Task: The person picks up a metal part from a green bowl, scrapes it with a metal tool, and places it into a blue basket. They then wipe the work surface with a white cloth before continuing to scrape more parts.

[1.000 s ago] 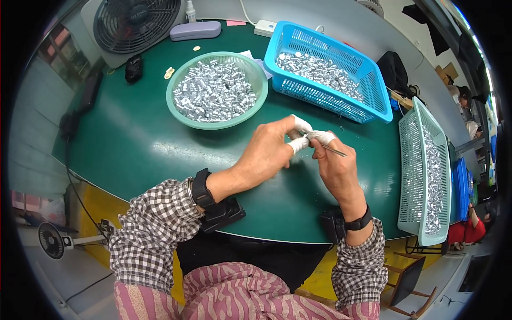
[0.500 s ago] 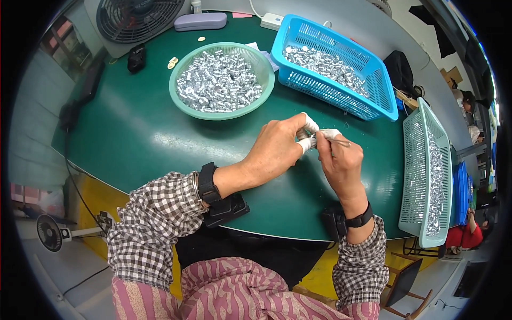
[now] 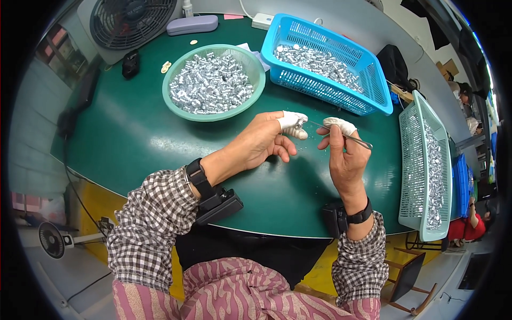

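White finger covers wrap the thumb and index finger of my left hand (image 3: 261, 141), which pinches a small silver metal part (image 3: 302, 122); its other fingers curl loosely below. Thin metal tweezers (image 3: 364, 142) lie in the closed fingers of my right hand (image 3: 349, 160), with the tips pointing left, close to the small part. A white cover sits on a right finger too. Both hands hover over the green table (image 3: 160, 144). Beyond my left hand stands a round pale green basket (image 3: 172, 101) heaped with silver metal parts.
A blue rectangular basket (image 3: 385, 96) of similar parts stands at the back right, and a pale green one (image 3: 408, 176) at the right edge. At the back left are a black fan (image 3: 130, 21), a purple case (image 3: 192, 24) and a black object (image 3: 130, 64). Tiny bits lie near my hands.
My hands have drawn apart slightly. The left has turned, its lower fingers now showing, and the tweezers have come away from the part between its fingertips. The view has shifted a little.
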`<control>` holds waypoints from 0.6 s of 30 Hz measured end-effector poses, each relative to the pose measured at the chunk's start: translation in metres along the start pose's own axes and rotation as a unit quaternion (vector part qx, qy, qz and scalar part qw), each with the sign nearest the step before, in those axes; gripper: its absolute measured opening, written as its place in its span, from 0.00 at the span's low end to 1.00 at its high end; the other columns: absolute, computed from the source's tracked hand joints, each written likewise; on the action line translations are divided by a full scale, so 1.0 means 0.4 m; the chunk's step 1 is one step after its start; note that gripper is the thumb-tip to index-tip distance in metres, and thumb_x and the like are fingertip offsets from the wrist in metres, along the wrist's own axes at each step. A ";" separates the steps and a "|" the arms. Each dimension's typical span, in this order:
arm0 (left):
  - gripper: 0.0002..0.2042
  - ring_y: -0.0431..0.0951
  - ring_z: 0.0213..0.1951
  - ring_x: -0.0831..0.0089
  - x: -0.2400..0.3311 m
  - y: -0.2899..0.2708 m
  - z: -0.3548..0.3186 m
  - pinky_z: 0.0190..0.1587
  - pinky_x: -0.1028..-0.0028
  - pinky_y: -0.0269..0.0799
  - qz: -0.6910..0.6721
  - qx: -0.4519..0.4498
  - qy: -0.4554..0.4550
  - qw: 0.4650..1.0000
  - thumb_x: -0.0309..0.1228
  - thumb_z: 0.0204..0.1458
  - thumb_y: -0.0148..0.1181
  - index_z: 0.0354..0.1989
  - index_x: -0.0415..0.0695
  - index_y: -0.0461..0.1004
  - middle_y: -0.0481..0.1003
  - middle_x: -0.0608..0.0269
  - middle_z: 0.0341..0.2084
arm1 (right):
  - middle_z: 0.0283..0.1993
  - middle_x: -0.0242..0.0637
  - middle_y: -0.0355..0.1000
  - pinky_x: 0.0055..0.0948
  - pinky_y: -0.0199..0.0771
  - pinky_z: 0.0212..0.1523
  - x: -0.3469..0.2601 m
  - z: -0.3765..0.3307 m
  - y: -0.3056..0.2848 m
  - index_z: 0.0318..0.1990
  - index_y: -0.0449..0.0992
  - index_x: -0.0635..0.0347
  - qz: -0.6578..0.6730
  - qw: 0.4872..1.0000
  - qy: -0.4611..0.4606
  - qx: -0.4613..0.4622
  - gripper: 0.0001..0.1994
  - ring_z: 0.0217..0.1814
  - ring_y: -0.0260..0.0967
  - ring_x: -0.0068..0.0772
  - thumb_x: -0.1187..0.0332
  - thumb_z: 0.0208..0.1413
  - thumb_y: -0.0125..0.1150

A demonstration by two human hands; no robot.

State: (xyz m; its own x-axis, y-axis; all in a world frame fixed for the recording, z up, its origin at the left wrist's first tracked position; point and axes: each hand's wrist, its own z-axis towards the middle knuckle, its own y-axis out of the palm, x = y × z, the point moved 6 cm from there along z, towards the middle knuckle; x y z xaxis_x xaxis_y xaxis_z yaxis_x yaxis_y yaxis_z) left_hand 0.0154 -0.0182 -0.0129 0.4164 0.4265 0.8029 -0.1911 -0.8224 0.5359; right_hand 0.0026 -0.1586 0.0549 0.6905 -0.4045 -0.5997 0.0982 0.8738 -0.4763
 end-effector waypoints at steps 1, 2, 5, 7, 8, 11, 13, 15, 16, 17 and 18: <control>0.13 0.73 0.18 0.79 -0.002 0.000 -0.001 0.16 0.82 0.69 -0.046 -0.002 -0.006 0.999 0.31 0.58 0.47 0.49 0.38 0.66 0.73 0.60 0.30 | 0.30 0.40 0.74 0.18 0.68 0.25 0.001 0.001 0.003 0.38 0.72 0.68 0.020 1.000 0.009 -0.004 0.07 0.23 0.69 0.21 0.75 0.60 0.47; 0.13 0.73 0.18 0.79 -0.002 -0.003 -0.001 0.16 0.82 0.69 -0.046 -0.001 -0.006 0.999 0.31 0.58 0.47 0.49 0.38 0.66 0.73 0.60 0.30 | 0.31 0.40 0.74 0.19 0.68 0.25 0.002 0.001 0.005 0.38 0.72 0.68 0.041 0.999 0.018 -0.008 0.07 0.23 0.69 0.21 0.75 0.60 0.47; 0.13 0.73 0.20 0.79 -0.009 -0.009 0.005 0.17 0.81 0.71 -0.056 -0.024 -0.005 0.998 0.31 0.59 0.46 0.48 0.36 0.65 0.73 0.60 0.30 | 0.32 0.40 0.74 0.19 0.69 0.27 -0.007 0.006 0.012 0.38 0.72 0.68 0.051 0.998 0.001 -0.040 0.07 0.25 0.69 0.22 0.75 0.60 0.47; 0.12 0.73 0.20 0.80 -0.014 -0.016 0.010 0.18 0.81 0.71 -0.057 -0.022 -0.005 0.998 0.31 0.59 0.46 0.47 0.36 0.66 0.73 0.61 0.30 | 0.33 0.40 0.74 0.20 0.69 0.27 -0.009 0.006 0.015 0.38 0.72 0.68 0.055 0.997 -0.007 -0.056 0.07 0.25 0.69 0.22 0.75 0.60 0.47; 0.12 0.73 0.20 0.80 -0.016 -0.020 0.012 0.18 0.81 0.71 -0.057 -0.020 -0.006 0.998 0.30 0.58 0.46 0.46 0.36 0.66 0.73 0.61 0.30 | 0.33 0.40 0.74 0.20 0.69 0.27 -0.008 0.005 0.017 0.38 0.72 0.68 0.050 0.997 -0.010 -0.061 0.07 0.25 0.69 0.22 0.75 0.60 0.47; 0.11 0.73 0.20 0.80 -0.020 -0.026 0.015 0.19 0.81 0.72 -0.058 -0.017 -0.007 0.998 0.30 0.58 0.46 0.45 0.37 0.66 0.73 0.61 0.30 | 0.33 0.39 0.74 0.20 0.70 0.27 -0.006 0.003 0.022 0.38 0.72 0.68 0.041 0.996 -0.015 -0.073 0.07 0.26 0.69 0.23 0.75 0.60 0.46; 0.11 0.73 0.21 0.80 -0.022 -0.028 0.017 0.19 0.81 0.72 -0.059 -0.015 -0.008 0.998 0.30 0.58 0.46 0.44 0.37 0.66 0.72 0.62 0.29 | 0.33 0.39 0.74 0.20 0.70 0.27 -0.009 0.003 0.026 0.37 0.71 0.68 0.013 0.996 -0.026 -0.085 0.06 0.25 0.69 0.24 0.76 0.60 0.47; 0.11 0.73 0.20 0.80 -0.024 -0.029 0.020 0.19 0.81 0.72 -0.058 -0.014 -0.008 0.998 0.30 0.58 0.47 0.44 0.37 0.67 0.72 0.62 0.29 | 0.33 0.39 0.74 0.21 0.70 0.27 -0.009 0.003 0.029 0.37 0.71 0.68 0.000 0.995 -0.031 -0.091 0.06 0.25 0.69 0.24 0.76 0.60 0.47; 0.11 0.73 0.20 0.80 -0.025 -0.030 0.020 0.19 0.81 0.71 -0.056 -0.013 -0.007 0.998 0.30 0.58 0.47 0.44 0.37 0.67 0.72 0.62 0.29 | 0.32 0.39 0.74 0.21 0.70 0.27 -0.009 0.002 0.032 0.37 0.71 0.68 -0.014 0.994 -0.041 -0.096 0.06 0.25 0.69 0.25 0.76 0.59 0.48; 0.11 0.73 0.20 0.81 -0.026 -0.030 0.021 0.19 0.81 0.71 -0.054 -0.012 -0.007 0.998 0.31 0.58 0.47 0.43 0.37 0.67 0.72 0.63 0.29 | 0.32 0.39 0.73 0.21 0.70 0.26 -0.009 0.001 0.035 0.37 0.71 0.68 -0.028 0.993 -0.051 -0.101 0.05 0.24 0.69 0.26 0.77 0.59 0.48; 0.11 0.73 0.20 0.81 -0.026 -0.030 0.020 0.19 0.81 0.71 -0.054 -0.011 -0.007 0.998 0.31 0.58 0.47 0.43 0.37 0.67 0.72 0.63 0.29 | 0.32 0.39 0.73 0.21 0.70 0.26 -0.008 0.000 0.037 0.37 0.71 0.68 -0.042 0.992 -0.061 -0.106 0.04 0.24 0.69 0.26 0.77 0.58 0.49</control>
State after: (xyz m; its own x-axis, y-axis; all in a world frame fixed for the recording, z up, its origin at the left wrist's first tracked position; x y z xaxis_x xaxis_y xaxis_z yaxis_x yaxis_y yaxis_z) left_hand 0.0207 -0.0158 -0.0297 0.4482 0.5061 0.7369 -0.1650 -0.7633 0.6246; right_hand 0.0019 -0.1442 0.0499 0.7695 -0.4260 -0.4758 0.0148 0.7567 -0.6536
